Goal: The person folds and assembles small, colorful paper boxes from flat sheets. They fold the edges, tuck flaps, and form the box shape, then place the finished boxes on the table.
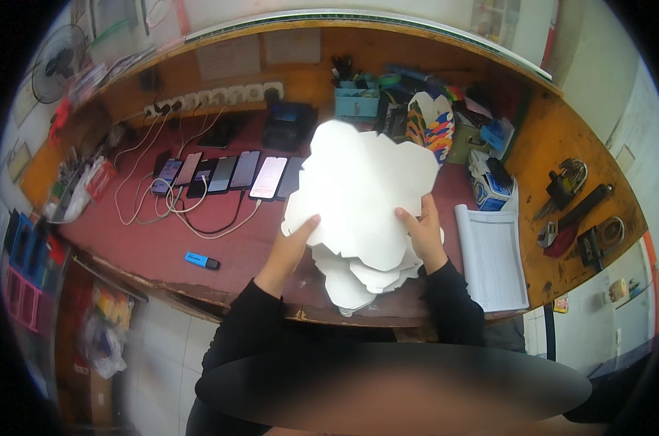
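Note:
A large white die-cut card blank point(366, 192) with notched, lobed edges is held between my two hands over the near part of the desk. My left hand point(294, 241) grips its left edge, thumb on top and fingers hidden beneath. On the right edge my right hand point(425, 231) does the same, thumb on the white face. Under the blank, more white card blanks point(350, 285) stick out toward me in a loose pile; whether my fingers also hold some of these I cannot tell.
Several phones point(269, 179) lie in a row, cables running to a power strip point(217, 97). A blue highlighter point(201, 260) lies front left. Right of the blanks are a paper pad point(492, 258), a blue-white box point(487, 182) and a colourful patterned carton point(433, 127). Tools point(568, 218) hang on the side panel.

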### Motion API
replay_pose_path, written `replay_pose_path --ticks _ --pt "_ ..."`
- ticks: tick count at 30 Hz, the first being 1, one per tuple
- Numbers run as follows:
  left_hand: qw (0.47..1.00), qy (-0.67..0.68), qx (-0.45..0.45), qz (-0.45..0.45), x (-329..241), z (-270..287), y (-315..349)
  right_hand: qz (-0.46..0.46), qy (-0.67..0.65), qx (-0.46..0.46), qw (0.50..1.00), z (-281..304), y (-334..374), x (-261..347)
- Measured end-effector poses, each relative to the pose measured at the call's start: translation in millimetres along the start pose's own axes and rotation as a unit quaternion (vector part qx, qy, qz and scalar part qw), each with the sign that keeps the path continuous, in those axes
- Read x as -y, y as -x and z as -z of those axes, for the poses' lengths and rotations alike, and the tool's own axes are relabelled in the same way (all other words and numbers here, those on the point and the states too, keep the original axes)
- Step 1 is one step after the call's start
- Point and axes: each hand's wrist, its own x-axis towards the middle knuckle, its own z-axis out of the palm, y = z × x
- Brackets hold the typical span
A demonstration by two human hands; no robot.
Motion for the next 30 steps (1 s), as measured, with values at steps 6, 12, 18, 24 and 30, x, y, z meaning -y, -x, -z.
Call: replay_pose_path --ticks 6,12,18,24,30 --pt "0.999 0.030 0.020 -0.008 20 11 -57 0.115 -0.043 -0.130 0.984 15 -10 -2" --pt "0.996 0.085 -0.029 0.017 26 27 -56 0.088 0.068 0.094 0.989 39 -9 15" --pt "0.999 0.044 -0.007 -0.007 21 39 -44 0.115 0.196 0.090 0.970 28 -2 16" --pt "0.999 0.019 -0.023 -0.041 22 41 -39 0.182 0.292 0.098 0.934 23 -3 20" --pt "0.997 0.025 0.009 -0.067 28 30 -26 0.184 0.262 -0.014 0.947 10 17 11"
